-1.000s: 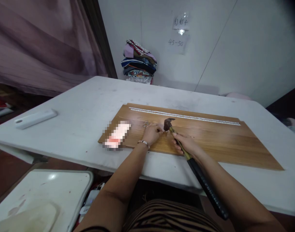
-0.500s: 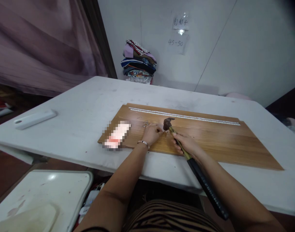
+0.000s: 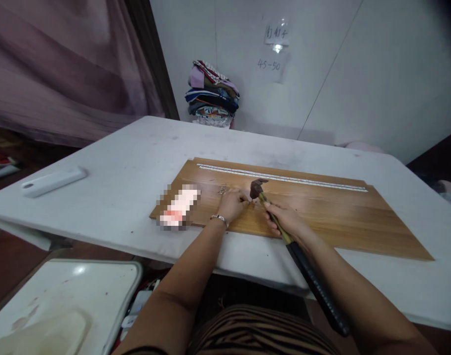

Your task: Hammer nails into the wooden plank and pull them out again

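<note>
Nailing, seemingly: right hand [image 3: 287, 219], clamped on hammer [image 3: 299, 261], its head at ten o'clock; left hand [image 3: 233, 204], fingertips together at the head's eight o'clock, contents too small to tell; board [image 3: 340, 212] beneath both. Next move likely calls for short, finger-clearing taps.

The hammer [image 3: 304, 266] has a rough, rusty-looking metal head [image 3: 255, 190] and a black sleeve [image 3: 318, 291] resembling textured rubber, while the board [image 3: 344, 214] shows smooth wood grain with a soft sheen and the nails [image 3: 222, 189] look like bright metal. The surface [image 3: 129, 153] is matt white, the holed white piece [image 3: 55, 182] smooth, plastic-looking. Behind are a silky-looking cloth curtain [image 3: 73, 64], folded fabrics [image 3: 212, 96] and paper notes [image 3: 270, 65].
</note>
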A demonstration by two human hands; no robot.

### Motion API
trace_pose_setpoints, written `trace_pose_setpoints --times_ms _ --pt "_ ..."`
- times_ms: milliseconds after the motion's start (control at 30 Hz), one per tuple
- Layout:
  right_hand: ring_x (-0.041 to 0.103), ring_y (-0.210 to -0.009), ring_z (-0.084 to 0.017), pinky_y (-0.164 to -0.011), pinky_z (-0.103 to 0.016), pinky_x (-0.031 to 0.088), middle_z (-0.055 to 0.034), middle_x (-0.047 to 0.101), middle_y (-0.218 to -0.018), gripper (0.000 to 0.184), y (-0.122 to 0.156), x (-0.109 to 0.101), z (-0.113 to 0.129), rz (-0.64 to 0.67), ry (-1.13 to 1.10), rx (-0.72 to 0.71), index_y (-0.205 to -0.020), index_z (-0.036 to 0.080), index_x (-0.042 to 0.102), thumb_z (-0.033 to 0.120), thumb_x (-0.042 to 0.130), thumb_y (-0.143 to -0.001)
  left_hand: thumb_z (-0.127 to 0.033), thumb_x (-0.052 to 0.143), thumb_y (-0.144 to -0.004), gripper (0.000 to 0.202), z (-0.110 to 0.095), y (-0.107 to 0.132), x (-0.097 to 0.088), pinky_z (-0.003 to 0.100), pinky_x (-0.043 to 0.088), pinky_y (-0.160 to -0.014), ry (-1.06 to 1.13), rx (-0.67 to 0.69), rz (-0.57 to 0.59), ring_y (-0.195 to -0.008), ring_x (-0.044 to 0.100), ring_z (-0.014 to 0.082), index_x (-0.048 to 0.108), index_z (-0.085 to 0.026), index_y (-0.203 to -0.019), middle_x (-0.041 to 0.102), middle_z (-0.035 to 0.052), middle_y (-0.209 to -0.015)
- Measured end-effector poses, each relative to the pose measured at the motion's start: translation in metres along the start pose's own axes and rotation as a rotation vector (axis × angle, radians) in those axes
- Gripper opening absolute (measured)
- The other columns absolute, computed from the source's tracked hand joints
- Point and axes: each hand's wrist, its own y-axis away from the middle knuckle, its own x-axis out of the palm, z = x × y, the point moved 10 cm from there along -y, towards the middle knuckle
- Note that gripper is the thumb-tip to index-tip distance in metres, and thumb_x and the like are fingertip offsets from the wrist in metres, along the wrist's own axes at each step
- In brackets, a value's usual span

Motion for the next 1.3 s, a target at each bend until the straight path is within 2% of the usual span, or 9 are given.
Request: trace_pose_setpoints --times_ms 267,667,1067,1300 --pt "0.035 -0.039 -0.006 -0.033 -0.019 0.028 0.0079 0.048 -0.059 0.043 -0.006 -0.0008 -0.0075 0.011 0.008 0.017 -0.079 0.024 0.048 0.057 0.074 -0.076 -0.021 0.075 -0.087 0.008 -0.0004 -0.0007 -0.0001 0.035 0.047 -0.095 -0.009 -0.003 0.002 -0.102 0.066 0.0227 0.081 -0.022 -0.081 0.077 0.0051 -0.098" --pt "0.036 -0.04 -0.006 -0.033 -0.019 0.027 0.0072 0.05 -0.062 0.041 -0.0015 -0.0013 -0.0032 -0.003 0.002 0.004 -0.078 0.024 0.048 0.055 0.074 -0.074 -0.019 0.075 -0.086 0.01 -0.0006 0.0 -0.0005 0.036 0.046 -0.096 -0.001 0.0 -0.007 -0.102 0.066 0.0228 0.081 -0.023 -0.079 0.076 0.0044 -0.095" --pt "0.034 -0.04 -0.007 -0.033 -0.019 0.027 0.0073 0.047 -0.059 0.04 -0.007 -0.004 -0.008 0.008 0.018 0.013 -0.077 0.024 0.048 0.055 0.073 -0.079 -0.02 0.075 -0.086 0.01 -0.0011 -0.0004 -0.0011 0.036 0.047 -0.095 0.005 -0.004 -0.002 -0.102 0.066 0.0232 0.081 -0.023 -0.079 0.076 0.0052 -0.095" --pt "0.035 -0.04 -0.006 -0.034 -0.019 0.028 0.0078 0.047 -0.058 0.043 -0.0023 -0.0001 -0.0037 0.025 0.017 0.005 -0.078 0.024 0.048 0.058 0.074 -0.078 -0.02 0.075 -0.087 0.01 -0.001 0.0002 -0.0004 0.035 0.047 -0.096 0.014 0.0 0.001 -0.102 0.066 0.0226 0.082 -0.023 -0.081 0.076 0.0049 -0.095"
